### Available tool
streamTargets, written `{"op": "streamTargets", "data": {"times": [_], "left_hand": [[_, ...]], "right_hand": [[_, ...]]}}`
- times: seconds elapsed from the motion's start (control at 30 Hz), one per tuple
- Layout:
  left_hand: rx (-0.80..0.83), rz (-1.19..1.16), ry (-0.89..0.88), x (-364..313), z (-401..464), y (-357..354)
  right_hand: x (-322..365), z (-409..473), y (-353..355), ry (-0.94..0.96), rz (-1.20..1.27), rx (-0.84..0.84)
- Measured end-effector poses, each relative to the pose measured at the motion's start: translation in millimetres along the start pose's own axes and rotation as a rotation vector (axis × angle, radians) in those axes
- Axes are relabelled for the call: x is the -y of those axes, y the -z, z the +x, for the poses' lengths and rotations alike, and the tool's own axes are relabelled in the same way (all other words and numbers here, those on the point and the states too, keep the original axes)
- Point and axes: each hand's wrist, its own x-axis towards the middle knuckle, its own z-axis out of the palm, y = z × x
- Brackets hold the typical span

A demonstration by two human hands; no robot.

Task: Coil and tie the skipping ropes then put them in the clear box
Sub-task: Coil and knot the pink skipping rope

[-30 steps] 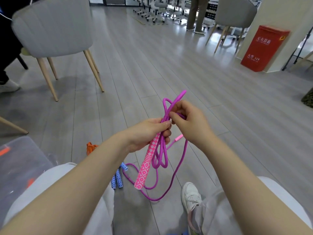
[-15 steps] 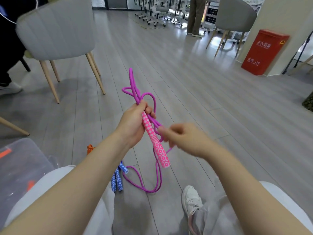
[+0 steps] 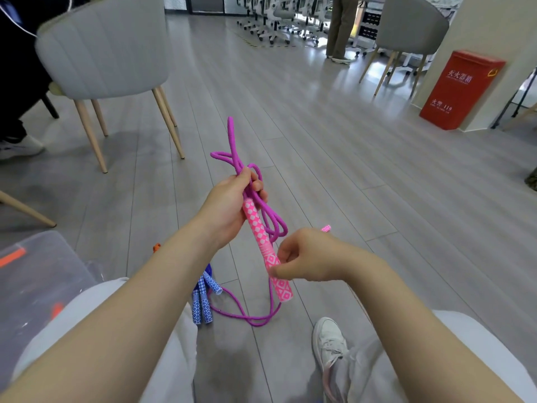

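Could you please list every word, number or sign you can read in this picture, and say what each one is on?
"119": on the lower front of the red box, after two white characters.
A row of white Chinese characters across the upper front of the red box: too blurred to read with certainty.
Nothing readable on the pink handle, the blue handles or the clear box: patterns and orange marks only.
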Motion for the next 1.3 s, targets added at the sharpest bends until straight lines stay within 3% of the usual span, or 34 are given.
{"op": "streamTargets", "data": {"times": [0.1,0.2,0.3,0.37,0.43,0.5,0.57,0.67,0.8,0.9,1.0,1.13,1.3], "left_hand": [[0.028,-0.018,0.023,2,-1,-1],[0.112,-0.018,0.046,3,-6,-7],[0.222,0.019,0.087,-1,-12,-10],[0.323,0.042,0.136,-2,-17,-11],[0.417,0.065,0.164,-2,-21,-12],[0.468,0.064,0.158,-3,-23,-11],[0.435,0.01,0.126,-7,-22,-10],[0.221,-0.164,-0.027,-16,-10,0],[-0.125,-0.431,-0.197,-35,11,31],[-0.245,-0.062,-0.22,-29,13,35],[-0.161,0.278,-0.12,-4,2,16],[0.06,0.303,0.043,15,-13,-8],[0.116,0.584,-0.079,18,-20,-15]], "right_hand": [[-1,0,-4,0.003,-0.102,0.084],[-13,4,7,-0.06,-0.026,0.078],[-37,11,22,-0.204,0.016,-0.273],[-41,14,19,-0.155,0.219,-0.439],[-36,16,11,-0.009,0.423,-0.345],[-34,19,4,0.064,0.449,-0.215],[-33,18,5,0.059,0.48,-0.128],[-35,14,9,0.046,0.641,-0.005],[-35,13,16,0.003,0.637,-0.102],[-21,12,18,0.032,0.725,-0.315],[-2,12,13,0.119,0.757,-0.46],[6,11,2,0.179,0.396,-0.579],[5,4,3,0.212,0.128,-0.592]]}}
